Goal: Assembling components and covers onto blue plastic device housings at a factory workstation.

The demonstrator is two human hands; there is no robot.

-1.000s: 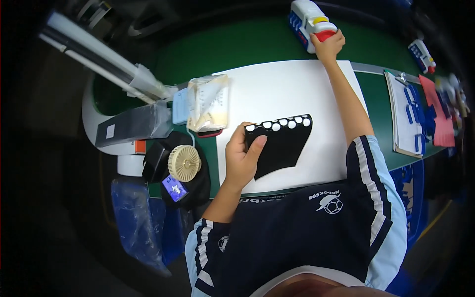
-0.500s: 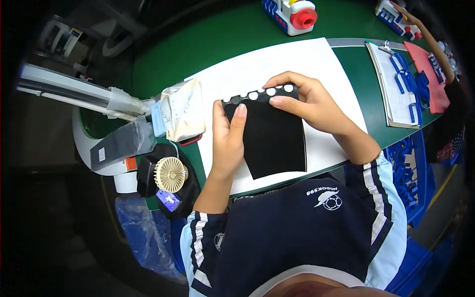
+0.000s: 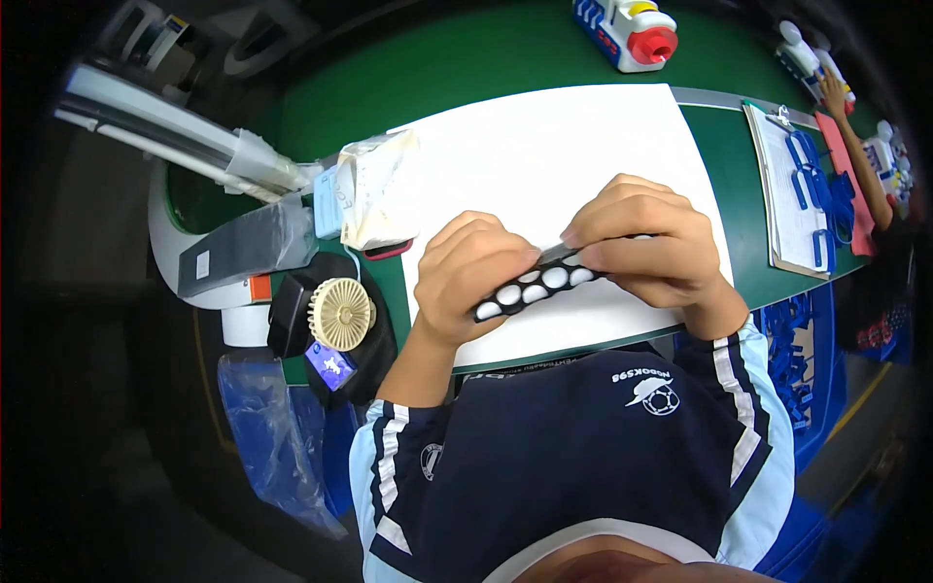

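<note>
Above the white sheet point(image 3: 554, 126) on the table, both of my hands hold a black flexible panel point(image 3: 541, 284) covered with white round dots. Its dotted side faces up toward me, and the panel is bent and slanted between the hands. My left hand point(image 3: 462, 277) is closed on the left end, thumb and fingers near its top edge. My right hand point(image 3: 653, 245) pinches the other end, with fingertips close to the left ones. A small grey strip point(image 3: 557, 254) shows between the fingertips. Much of the panel is hidden by my fingers.
Left lie a plastic-wrapped packet point(image 3: 379, 189), a dark bagged slab point(image 3: 243, 251), a cream handheld fan point(image 3: 341, 314) and a lit screen point(image 3: 331, 366). At right are a clipboard point(image 3: 777, 223) with blue straps and a blue bin point(image 3: 821, 360). A white-and-red device point(image 3: 637, 39) stands behind; another person's arm point(image 3: 860, 151) reaches in.
The black panel, earlier hanging with its plain side toward me, is now turned so the dotted side shows. Both hands have shifted down and wrapped farther over it. The view has moved slightly.
</note>
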